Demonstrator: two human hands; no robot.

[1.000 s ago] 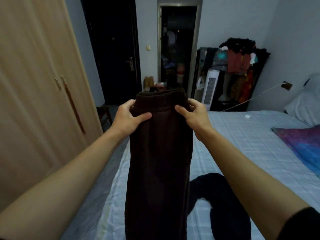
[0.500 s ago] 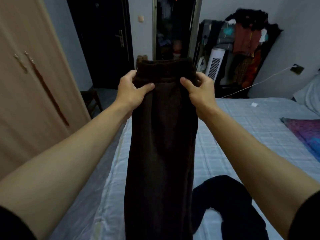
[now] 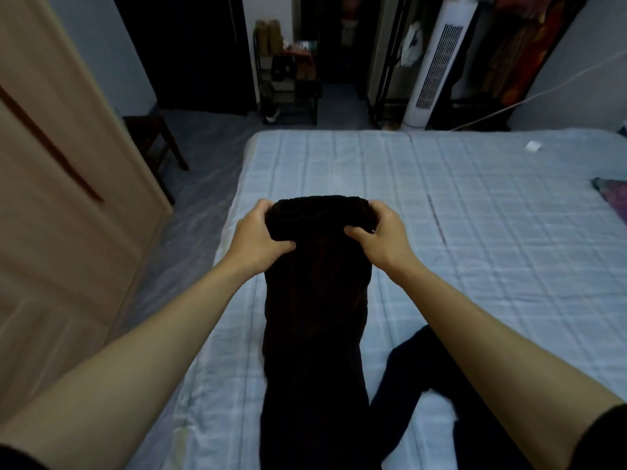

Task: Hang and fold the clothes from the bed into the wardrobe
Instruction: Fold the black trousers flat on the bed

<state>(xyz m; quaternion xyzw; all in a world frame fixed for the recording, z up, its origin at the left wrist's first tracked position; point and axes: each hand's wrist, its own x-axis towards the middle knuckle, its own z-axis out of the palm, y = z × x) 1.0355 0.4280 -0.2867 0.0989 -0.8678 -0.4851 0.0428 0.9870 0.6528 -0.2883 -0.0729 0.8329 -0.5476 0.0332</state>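
1. dim bedroom, seen looking down along two bare forearms; a pale checked bed (image 3: 475,215) fills the middle and right; a light wooden wardrobe (image 3: 51,164) with its doors closed runs along the left edge.
2. dark brown trousers (image 3: 315,300) are held by the waistband low over the bed; the legs run toward the viewer and out of the bottom edge; whether the fabric rests on the sheet cannot be told.
3. left hand (image 3: 258,239) grips the left end of the waistband; thumb pressed on the near face, fingers curled round behind.
4. right hand (image 3: 380,235) grips the right end the same way; thumb in front, fingers wrapped over the top edge.
5. half a second ago the waistband was raised in front of the dark doorway; now it has come down over the sheet; both grips are unchanged; the view has tipped downward, so more bed and floor show.
6. a black garment (image 3: 417,374) lies crumpled on the bed just right of the trousers, partly behind the right forearm.
7. beyond the bed: a white tower fan (image 3: 437,59); a dark shoe rack (image 3: 291,83); a dark wooden stool (image 3: 152,140) beside the wardrobe.
8. a purple cloth (image 3: 614,198) lies at the right edge; a small white scrap (image 3: 532,146) lies on the bed's far right part.
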